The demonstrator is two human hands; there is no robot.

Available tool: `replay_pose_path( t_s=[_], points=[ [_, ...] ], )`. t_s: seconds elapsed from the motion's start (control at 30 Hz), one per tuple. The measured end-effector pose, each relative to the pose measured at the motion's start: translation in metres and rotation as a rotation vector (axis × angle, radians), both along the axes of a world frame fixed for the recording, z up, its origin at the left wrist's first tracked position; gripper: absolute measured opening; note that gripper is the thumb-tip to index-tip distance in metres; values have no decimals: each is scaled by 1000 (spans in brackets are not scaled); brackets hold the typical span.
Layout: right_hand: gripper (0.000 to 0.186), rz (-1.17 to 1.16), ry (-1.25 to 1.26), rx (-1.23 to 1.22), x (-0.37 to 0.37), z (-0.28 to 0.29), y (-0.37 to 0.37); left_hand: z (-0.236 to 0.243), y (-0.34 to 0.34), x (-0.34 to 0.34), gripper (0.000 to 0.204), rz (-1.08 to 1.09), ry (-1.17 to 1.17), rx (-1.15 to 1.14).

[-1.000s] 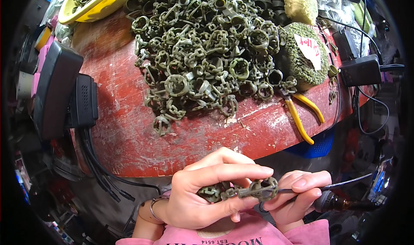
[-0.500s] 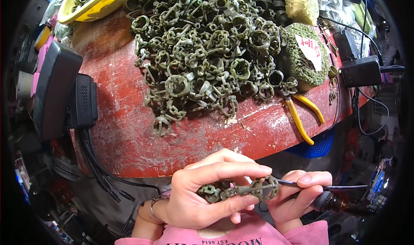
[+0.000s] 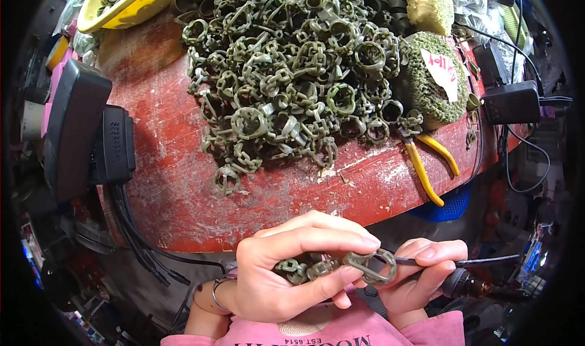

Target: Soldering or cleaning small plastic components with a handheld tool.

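My left hand [image 3: 283, 267] is closed round an olive-green plastic piece of linked rings and chain [image 3: 372, 267], its end ring showing past my thumb and index fingertip. My right hand [image 3: 420, 273] pinches a long, thin dark rod [image 3: 487, 262], whose left end passes into or just behind that end ring; I cannot tell which. Below the rod, a dark cylindrical handle [image 3: 463, 285] lies beside my right fingers. Yellow-handled pliers [image 3: 418, 173] rest on the red table [image 3: 161, 193], above my right hand, their jaws near the green pile.
A large pile of similar green pieces [image 3: 292, 78] covers the back middle. A yellow basin [image 3: 116, 14], green foam block [image 3: 436, 102], yellow foam [image 3: 426, 4], black devices [image 3: 76, 126] with cables, a power adapter [image 3: 512, 102] and a blue basket [image 3: 445, 199] surround the work.
The green piece in my left hand has turned, so its end ring faces more openly. The rod's left end sits slightly higher, and my left fingers have shifted slightly left.
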State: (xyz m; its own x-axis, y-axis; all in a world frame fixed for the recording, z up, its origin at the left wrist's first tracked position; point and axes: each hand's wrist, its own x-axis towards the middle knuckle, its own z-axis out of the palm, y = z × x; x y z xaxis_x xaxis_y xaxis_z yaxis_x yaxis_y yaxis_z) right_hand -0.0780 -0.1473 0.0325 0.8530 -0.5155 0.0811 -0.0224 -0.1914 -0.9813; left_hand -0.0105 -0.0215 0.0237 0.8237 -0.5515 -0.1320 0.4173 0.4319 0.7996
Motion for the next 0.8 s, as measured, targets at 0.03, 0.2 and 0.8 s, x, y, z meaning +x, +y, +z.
replay_pose_path(
  t_s=[0.03,0.2,0.8],
  points=[
    [34,-6,-3,-10,0,0,-1,-1,-1,1,15,-1,-1,6],
    [34,17,-10,-9,2,-4,-2,2,0,1,14,39,45,33],
    [15,352,-27,720,9,2,-3,-6,7,1,15,-34,276,-83]
  ],
)
